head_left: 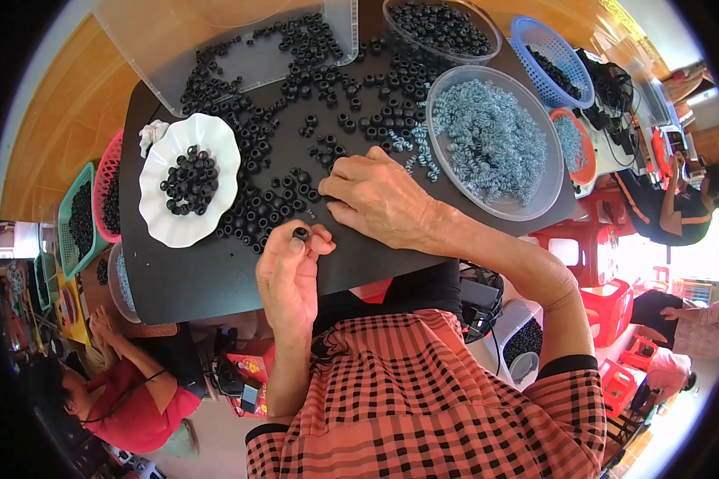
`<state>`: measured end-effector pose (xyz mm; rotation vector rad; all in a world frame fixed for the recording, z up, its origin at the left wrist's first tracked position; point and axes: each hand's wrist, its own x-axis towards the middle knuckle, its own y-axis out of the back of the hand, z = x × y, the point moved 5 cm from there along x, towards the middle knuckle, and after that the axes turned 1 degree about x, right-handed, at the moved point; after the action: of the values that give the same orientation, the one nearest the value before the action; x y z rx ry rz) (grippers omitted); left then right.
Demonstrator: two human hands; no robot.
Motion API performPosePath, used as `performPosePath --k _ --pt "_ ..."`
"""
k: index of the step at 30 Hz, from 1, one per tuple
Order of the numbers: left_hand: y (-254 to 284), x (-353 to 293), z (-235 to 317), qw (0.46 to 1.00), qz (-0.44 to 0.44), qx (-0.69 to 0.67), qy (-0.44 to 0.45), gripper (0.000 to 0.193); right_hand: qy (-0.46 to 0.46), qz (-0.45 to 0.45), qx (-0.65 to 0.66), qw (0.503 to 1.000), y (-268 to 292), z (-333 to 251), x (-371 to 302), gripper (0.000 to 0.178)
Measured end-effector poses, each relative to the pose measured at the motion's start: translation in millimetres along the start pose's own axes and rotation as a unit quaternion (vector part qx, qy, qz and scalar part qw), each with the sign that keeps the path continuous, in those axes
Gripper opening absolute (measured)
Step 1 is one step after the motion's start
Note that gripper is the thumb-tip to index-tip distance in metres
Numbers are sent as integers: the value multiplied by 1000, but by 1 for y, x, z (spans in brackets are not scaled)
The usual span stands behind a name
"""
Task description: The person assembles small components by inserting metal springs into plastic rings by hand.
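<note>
1. Red plastic stools [607,307] and a seated person in a red top [148,399] appear beyond the dark tabletop [208,279].
2. The person's left hand [284,271] pinches one black bead [299,234] between thumb and finger, raised near the table's front edge.
3. The right hand [383,195] is curled narrow over loose black pieces [272,211]; whether its fingertips hold anything cannot be told.
4. Left of these sits a white scalloped dish [153,172] of black pieces; to the right, a clear round tub [510,212] holds bluish coiled springs [487,136].
5. For good handling, a light pinch low on the bead would probably leave its hollow end uncovered, with both hands close together and the right taking up one small piece at a time.
</note>
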<state>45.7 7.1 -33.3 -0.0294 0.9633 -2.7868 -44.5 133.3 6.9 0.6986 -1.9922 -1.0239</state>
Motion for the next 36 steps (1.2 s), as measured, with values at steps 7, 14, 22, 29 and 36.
performPosePath --k 7,14,22,29,36 --pt "12 -3 10 999 19 31 -22 22 5 6 24 1000 -5 -8 4 16" --pt "19 -8 18 998 11 37 -55 23 59 33 68 995 -15 -32 11 13" --pt "23 -14 22 997 28 47 -58 22 49 -34 -22 998 -15 -36 10 13" --pt "3 -5 5 1000 -3 -5 15 22 -90 66 138 984 1 -7 -14 21" --pt "-12 2 -14 995 -28 -56 78 24 -155 147 438 873 21 -12 -20 15"
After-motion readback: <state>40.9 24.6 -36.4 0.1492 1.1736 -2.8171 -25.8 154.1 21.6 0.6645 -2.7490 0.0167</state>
